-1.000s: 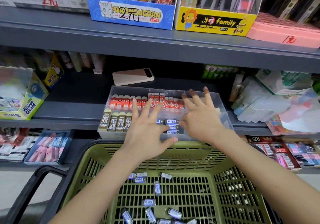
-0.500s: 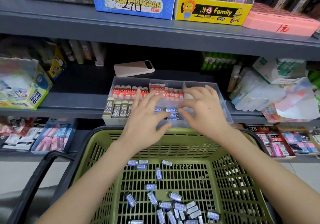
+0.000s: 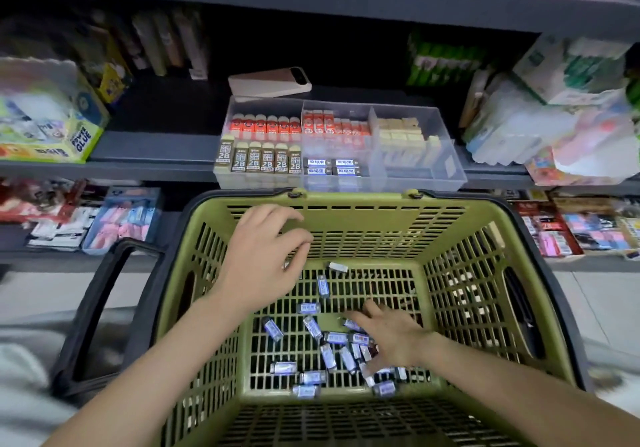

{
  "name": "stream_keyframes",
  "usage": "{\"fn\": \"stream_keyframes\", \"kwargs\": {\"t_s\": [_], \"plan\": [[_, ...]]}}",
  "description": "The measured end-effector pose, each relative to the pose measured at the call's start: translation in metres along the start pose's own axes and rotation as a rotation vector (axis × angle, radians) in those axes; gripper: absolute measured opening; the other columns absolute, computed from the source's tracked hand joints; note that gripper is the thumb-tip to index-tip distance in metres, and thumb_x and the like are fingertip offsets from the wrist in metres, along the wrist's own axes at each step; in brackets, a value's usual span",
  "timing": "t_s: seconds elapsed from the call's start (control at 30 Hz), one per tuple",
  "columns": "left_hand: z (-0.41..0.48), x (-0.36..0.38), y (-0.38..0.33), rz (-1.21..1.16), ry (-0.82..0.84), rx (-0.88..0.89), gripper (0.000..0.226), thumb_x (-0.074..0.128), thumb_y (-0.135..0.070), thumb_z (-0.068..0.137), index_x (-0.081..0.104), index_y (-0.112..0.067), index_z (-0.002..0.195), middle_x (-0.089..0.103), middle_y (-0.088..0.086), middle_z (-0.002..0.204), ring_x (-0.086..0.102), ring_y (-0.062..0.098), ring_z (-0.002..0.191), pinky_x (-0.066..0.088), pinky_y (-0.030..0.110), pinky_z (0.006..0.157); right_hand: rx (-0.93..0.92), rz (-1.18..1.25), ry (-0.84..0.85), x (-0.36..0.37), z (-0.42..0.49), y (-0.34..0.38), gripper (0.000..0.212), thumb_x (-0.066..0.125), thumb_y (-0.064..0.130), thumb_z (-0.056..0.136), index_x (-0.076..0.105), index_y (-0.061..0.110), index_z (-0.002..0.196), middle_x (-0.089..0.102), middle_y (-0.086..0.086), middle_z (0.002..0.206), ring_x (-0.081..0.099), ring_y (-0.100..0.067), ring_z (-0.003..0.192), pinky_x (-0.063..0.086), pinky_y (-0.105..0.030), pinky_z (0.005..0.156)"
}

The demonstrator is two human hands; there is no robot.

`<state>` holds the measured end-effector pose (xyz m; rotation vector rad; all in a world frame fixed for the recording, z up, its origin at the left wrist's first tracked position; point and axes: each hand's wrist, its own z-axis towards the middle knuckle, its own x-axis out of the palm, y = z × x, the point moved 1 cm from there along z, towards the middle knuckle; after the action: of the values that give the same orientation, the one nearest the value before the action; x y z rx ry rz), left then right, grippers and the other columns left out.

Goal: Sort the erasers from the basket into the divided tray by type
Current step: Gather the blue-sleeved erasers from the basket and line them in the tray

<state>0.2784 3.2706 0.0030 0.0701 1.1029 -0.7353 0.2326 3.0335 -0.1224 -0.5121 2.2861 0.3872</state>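
A green plastic basket (image 3: 349, 212) fills the lower view, with several small blue-sleeved erasers (image 3: 313, 327) scattered on its floor. My right hand (image 3: 393, 334) lies low among them, fingers spread over the pile; whether it grips one cannot be told. My left hand (image 3: 261, 261) hovers above the basket's far left part, fingers loosely curled, holding nothing. On the shelf behind stands the clear divided tray (image 3: 446, 173). It holds red erasers, brown 2B erasers (image 3: 258, 162), cream erasers and blue-sleeved erasers (image 3: 332, 166) in separate compartments.
A pink-beige phone (image 3: 270, 83) lies behind the tray. A glue box (image 3: 52, 128) stands at the left of the shelf, plastic-wrapped packs (image 3: 554, 124) at the right. The basket's black handle (image 3: 100, 294) hangs down on the left. More stationery fills the lower shelf.
Both hands have come back from the tray down into the basket; the right hand now lies on the eraser pile. The view has tilted downward.
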Motion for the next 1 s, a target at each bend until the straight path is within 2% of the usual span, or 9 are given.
{"fn": "stream_keyframes", "kwargs": {"t_s": [0.13,0.27,0.4,0.53,0.63,0.7,0.83,0.93,1.0], "plan": [[-0.005,0.009,-0.004,-0.022,0.123,-0.046,0.012,0.064,-0.018,0.078,0.075,-0.013,0.081,0.067,0.009,0.097,0.062,0.033,0.092,0.045,0.041,0.084,-0.079,-0.163,-0.053,0.026,0.010,0.003,0.101,0.062,0.070,0.068,0.006,0.033,0.144,0.027,-0.016,0.140,0.041,-0.034,0.116,0.039,-0.033,0.064],[-0.007,0.014,-0.005,-0.082,0.200,-0.114,0.008,0.071,-0.012,0.077,0.075,-0.012,0.084,0.067,0.009,0.098,0.062,0.034,0.094,0.047,0.045,0.084,-0.041,0.075,-0.083,0.030,0.014,-0.004,0.086,0.067,0.064,0.067,0.022,0.037,0.135,0.035,-0.011,0.128,0.040,-0.029,0.114,0.041,-0.035,0.077],[-0.007,0.018,-0.006,-0.119,0.236,-0.182,0.009,0.073,-0.011,0.078,0.075,-0.013,0.087,0.066,0.008,0.100,0.059,0.032,0.097,0.047,0.044,0.085,0.009,0.328,-0.112,0.025,0.018,-0.003,0.060,0.073,0.047,0.073,0.040,0.035,0.121,0.038,-0.005,0.119,0.048,-0.025,0.101,0.034,-0.026,0.071],[-0.009,0.023,-0.003,-0.162,0.248,-0.274,0.010,0.068,-0.016,0.084,0.075,-0.015,0.092,0.064,0.004,0.104,0.054,0.026,0.103,0.039,0.035,0.090,0.019,0.430,-0.101,0.024,0.021,-0.005,0.046,0.071,0.033,0.080,0.048,0.030,0.120,0.038,-0.002,0.116,0.050,-0.029,0.112,0.036,-0.024,0.082],[-0.011,0.025,0.000,-0.193,0.286,-0.356,0.014,0.063,-0.021,0.089,0.074,-0.017,0.098,0.062,0.000,0.109,0.051,0.020,0.107,0.033,0.027,0.090,0.012,0.509,-0.064,0.024,0.022,-0.008,0.036,0.067,0.028,0.085,0.053,0.029,0.118,0.038,-0.011,0.136,0.040,-0.030,0.128,0.032,-0.026,0.100],[-0.012,0.025,0.002,-0.215,0.328,-0.406,0.017,0.060,-0.023,0.091,0.072,-0.018,0.101,0.061,-0.001,0.110,0.051,0.018,0.109,0.034,0.026,0.091,0.011,0.517,-0.038,0.023,0.023,-0.009,0.038,0.066,0.027,0.085,0.053,0.029,0.122,0.037,-0.012,0.140,0.039,-0.031,0.129,0.029,-0.026,0.103],[-0.013,0.024,0.004,-0.262,0.412,-0.481,0.017,0.058,-0.024,0.092,0.071,-0.018,0.101,0.062,0.000,0.111,0.052,0.018,0.109,0.039,0.029,0.094,-0.003,0.495,-0.008,0.020,0.023,-0.008,0.043,0.067,0.023,0.084,0.055,0.024,0.125,0.047,-0.007,0.126,0.052,-0.022,0.109,0.041,-0.025,0.089],[-0.012,0.023,0.004,-0.277,0.468,-0.515,0.015,0.057,-0.023,0.092,0.071,-0.020,0.098,0.062,0.001,0.110,0.055,0.017,0.107,0.042,0.030,0.092,-0.009,0.617,-0.004,0.018,0.022,-0.004,0.036,0.066,0.018,0.086,0.058,0.014,0.121,0.055,-0.006,0.111,0.056,-0.005,0.060,0.049,-0.018,0.052],[-0.012,0.023,0.006,-0.288,0.513,-0.538,0.013,0.057,-0.022,0.092,0.070,-0.021,0.095,0.063,0.001,0.109,0.057,0.016,0.104,0.044,0.031,0.092,-0.004,0.691,-0.014,0.012,0.018,-0.001,0.031,0.066,0.018,0.086,0.061,0.009,0.116,0.060,-0.002,0.098,0.052,-0.003,0.046,0.047,-0.015,0.046]]}}
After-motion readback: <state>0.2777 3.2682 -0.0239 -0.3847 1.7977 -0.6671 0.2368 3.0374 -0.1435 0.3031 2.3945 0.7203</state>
